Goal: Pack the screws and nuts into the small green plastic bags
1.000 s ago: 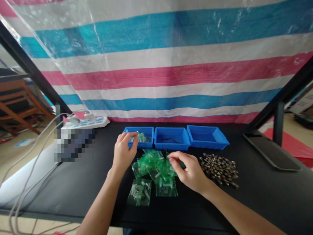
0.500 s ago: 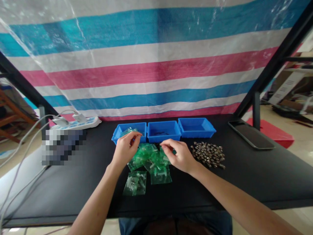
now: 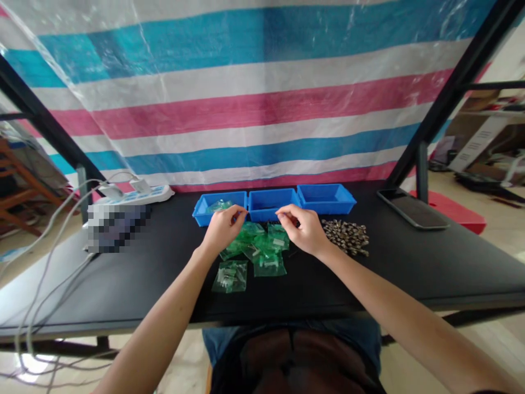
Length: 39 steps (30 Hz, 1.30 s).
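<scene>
My left hand (image 3: 223, 229) is closed in a pinch over the left edge of a heap of green plastic bags (image 3: 266, 246). My right hand (image 3: 305, 230) pinches thumb to forefinger above the heap's right side. Whatever lies between either set of fingertips is too small to make out. One bag (image 3: 229, 276) with small pale parts sits apart at the front. Just beyond my hands stand a left blue tray (image 3: 200, 217) with clear bagged pieces, a middle blue tray (image 3: 264, 217) with a few dark thin pieces, and a right blue tray (image 3: 330, 208).
Small metal parts (image 3: 346, 236) lie piled right of my right hand. A phone (image 3: 412, 209) rests farther right. On the left are a white power strip (image 3: 158, 194) with cables and a blurred-out object (image 3: 117, 227). A striped sheet (image 3: 262, 126) hangs behind the black table (image 3: 164, 273).
My right hand has moved forward, toward the middle tray, and my left hand slightly to the right. Both stay pinched. The view has tilted down a little, showing more below the table edge.
</scene>
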Motion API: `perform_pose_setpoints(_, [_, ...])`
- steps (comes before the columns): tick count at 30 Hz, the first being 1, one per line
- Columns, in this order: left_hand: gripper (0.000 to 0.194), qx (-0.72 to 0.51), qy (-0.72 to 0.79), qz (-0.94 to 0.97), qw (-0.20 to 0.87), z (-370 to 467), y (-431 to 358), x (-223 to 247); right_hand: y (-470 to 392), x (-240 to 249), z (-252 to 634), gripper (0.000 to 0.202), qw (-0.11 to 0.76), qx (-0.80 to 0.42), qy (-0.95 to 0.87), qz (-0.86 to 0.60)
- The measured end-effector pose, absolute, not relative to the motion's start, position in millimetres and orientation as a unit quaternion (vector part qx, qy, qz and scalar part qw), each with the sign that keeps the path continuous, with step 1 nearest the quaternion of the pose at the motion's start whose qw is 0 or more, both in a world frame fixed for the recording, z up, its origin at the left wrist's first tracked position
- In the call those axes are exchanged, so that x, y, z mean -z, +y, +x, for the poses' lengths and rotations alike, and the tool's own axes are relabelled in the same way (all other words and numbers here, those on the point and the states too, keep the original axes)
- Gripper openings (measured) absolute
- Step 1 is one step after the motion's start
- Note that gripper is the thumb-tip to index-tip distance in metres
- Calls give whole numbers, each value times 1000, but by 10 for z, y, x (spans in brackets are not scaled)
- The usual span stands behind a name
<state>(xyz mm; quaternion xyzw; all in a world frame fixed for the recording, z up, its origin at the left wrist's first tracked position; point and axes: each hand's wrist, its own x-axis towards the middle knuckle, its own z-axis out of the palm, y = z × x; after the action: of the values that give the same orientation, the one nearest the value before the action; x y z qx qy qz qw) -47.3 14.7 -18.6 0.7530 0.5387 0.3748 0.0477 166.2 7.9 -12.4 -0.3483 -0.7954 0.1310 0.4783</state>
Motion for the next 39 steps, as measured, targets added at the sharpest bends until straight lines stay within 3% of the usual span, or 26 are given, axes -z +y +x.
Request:
perform_pose_setpoints(7, [23, -380, 524, 762, 33, -449, 141, 155, 15, 74, 1680, 14, 447, -137, -826, -314])
perform_pose_setpoints(12, [23, -390, 511, 766, 24, -414, 145, 187, -184, 53, 1610, 14, 295, -47, -938, -175])
perform_pose_setpoints(19, [21, -398, 493, 773, 26, -387, 143, 212, -533, 215, 1297, 51, 203, 31, -974, -95])
perform_pose_setpoints(22, [23, -422, 505, 753, 10, -427, 136, 160, -563, 282, 1249, 51, 165, 47, -983, -66])
perform_pose_setpoints(27, [24, -441, 507, 740, 4, -417, 106, 128, -575, 312, 1254, 38, 156, 55, -986, -12])
perform_pose_setpoints(39, [22, -392, 446, 804, -31, -344, 111, 166, -505, 287, 1407, 28, 193, 107, -966, -137])
